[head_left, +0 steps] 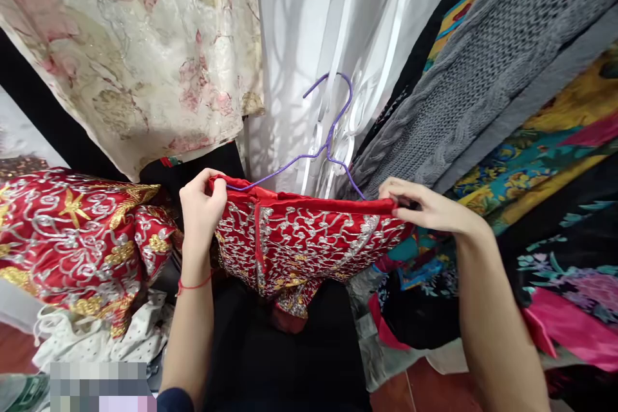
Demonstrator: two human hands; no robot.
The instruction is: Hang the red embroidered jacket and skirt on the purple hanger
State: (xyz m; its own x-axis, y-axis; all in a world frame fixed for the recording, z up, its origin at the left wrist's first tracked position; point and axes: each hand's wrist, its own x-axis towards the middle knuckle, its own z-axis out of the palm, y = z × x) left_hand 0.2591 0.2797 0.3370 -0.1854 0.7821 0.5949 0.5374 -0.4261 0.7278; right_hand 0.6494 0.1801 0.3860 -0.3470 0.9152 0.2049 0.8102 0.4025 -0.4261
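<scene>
Crowded on every side with hanging cloth: cream floral fabric upper left, white sheer curtain straight ahead, grey cable knit slanting down from upper right, bright flowered prints beside it. Lower left, heaped over white dotted cloth, a second red embroidered piece with silver scrollwork and gold motifs.

At centre, held up before the curtain and above black cloth: red embroidered garment. Top edge pulled taut and nearly level, long axis running left to right, body drooping in folds. Stitched all over with silver vine scrolls, with gold patches toward the lower end.

Closed on the garment's left top corner: left hand, fingers curled over the red edge, red string bracelet round the wrist. Pinching the right top corner: right hand, fingers laid flat along the edge, thumb beneath.

Rising between both hands: purple wire hanger, arms sloping down to meet the red edge, the left one ending at the left thumb, hook pointing up and curling over toward the left.

Bottom left, a pixelated block, unreadable.
</scene>
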